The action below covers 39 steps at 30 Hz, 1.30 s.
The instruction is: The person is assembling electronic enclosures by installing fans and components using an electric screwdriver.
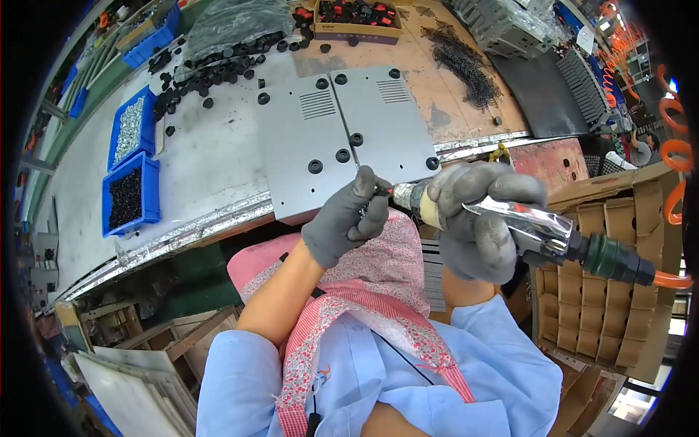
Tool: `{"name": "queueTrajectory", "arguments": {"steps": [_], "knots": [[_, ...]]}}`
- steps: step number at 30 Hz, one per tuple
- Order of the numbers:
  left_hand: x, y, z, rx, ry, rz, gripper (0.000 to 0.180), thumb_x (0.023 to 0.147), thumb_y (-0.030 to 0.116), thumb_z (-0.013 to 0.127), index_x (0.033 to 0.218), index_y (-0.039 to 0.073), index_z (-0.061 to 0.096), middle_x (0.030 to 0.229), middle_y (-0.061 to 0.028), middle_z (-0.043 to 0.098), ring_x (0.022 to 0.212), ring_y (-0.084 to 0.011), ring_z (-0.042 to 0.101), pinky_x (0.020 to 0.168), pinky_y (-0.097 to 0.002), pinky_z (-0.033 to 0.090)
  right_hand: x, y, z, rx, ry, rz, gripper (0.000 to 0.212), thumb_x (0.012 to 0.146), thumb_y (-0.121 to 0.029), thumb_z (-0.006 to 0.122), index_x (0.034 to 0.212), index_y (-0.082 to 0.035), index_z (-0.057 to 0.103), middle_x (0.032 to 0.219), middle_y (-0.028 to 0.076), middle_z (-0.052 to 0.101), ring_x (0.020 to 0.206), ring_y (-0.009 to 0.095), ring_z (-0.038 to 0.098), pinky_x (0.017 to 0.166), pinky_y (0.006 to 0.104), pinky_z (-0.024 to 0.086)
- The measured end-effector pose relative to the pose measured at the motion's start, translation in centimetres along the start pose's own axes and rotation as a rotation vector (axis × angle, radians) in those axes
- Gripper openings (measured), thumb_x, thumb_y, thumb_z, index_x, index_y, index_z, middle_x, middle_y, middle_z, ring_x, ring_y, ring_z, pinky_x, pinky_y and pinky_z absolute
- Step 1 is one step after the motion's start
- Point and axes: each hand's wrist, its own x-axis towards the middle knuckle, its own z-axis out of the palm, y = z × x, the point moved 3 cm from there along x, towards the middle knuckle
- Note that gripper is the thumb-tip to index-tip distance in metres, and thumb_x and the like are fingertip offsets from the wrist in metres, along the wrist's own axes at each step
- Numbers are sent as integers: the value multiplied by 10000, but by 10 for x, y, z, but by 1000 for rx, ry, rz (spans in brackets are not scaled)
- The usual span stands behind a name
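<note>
My right hand [480, 218], in a grey glove, is wrapped round a silver air screwdriver [535, 224]. The driver lies nearly level, its taped nose [411, 198] pointing left. My left hand [348, 215], gloved too, is closed at the driver's tip, with thumb and forefinger pinched by the bit. Small shiny pieces that look like screws [364, 210] show between its fingers; the rest is hidden. Just beyond both hands, two grey metal panels [295, 138] lie side by side on the bench. Black round rubber feet [315, 167] sit on them, near corners and edges.
Left on the bench stand a blue bin of silver screws [129, 130] and one of black screws [127, 197]. Loose black feet [207, 102] lie beyond, beside a plastic bag [237, 29]. An orange coiled hose [677, 156] hangs right, above a divided cardboard box [604, 269].
</note>
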Motion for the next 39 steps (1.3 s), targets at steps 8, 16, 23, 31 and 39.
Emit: {"name": "queueTrajectory", "arguments": {"steps": [8, 16, 23, 31, 39], "knots": [[6, -1, 0, -3, -29, 18, 473, 893, 545, 484, 896, 76, 545, 532, 23, 431, 353, -65, 317, 335, -183, 243, -2, -1, 4, 0, 50, 15, 292, 828, -189, 572, 1067, -65, 458, 901, 138, 568, 674, 208, 566, 634, 387, 488], [11, -2, -3, 20, 62, 43, 561, 859, 587, 509, 1006, 49, 570, 572, 28, 448, 383, -63, 329, 340, -189, 246, -7, -4, 6, -145, 90, 36, 312, 832, -258, 653, 1018, -94, 462, 902, 119, 586, 676, 201, 577, 648, 385, 496], [10, 46, -34, 912, 466, 285, 703, 822, 570, 591, 1245, 16, 506, 713, -17, 530, 609, -103, 514, 502, -248, 390, 3, -3, -7, -118, 77, -132, 294, 846, -192, 537, 1108, -72, 475, 867, 135, 564, 678, 198, 544, 676, 392, 473], [45, 71, -21, 2151, 748, 225, 264, 853, 316, 592, 1009, 105, 614, 885, -104, 629, 852, -309, 632, 713, -420, 491, 8, -2, -7, -174, 110, -93, 307, 822, -174, 520, 1101, -51, 488, 821, 144, 558, 680, 220, 548, 682, 408, 476], [21, 36, -22, 1986, 526, 387, 206, 849, 308, 576, 986, 159, 611, 863, -66, 640, 784, -279, 633, 661, -406, 491, -7, 18, -20, -208, 181, 51, 299, 805, -161, 526, 1077, -44, 481, 848, 167, 571, 692, 237, 558, 683, 429, 492]]}}
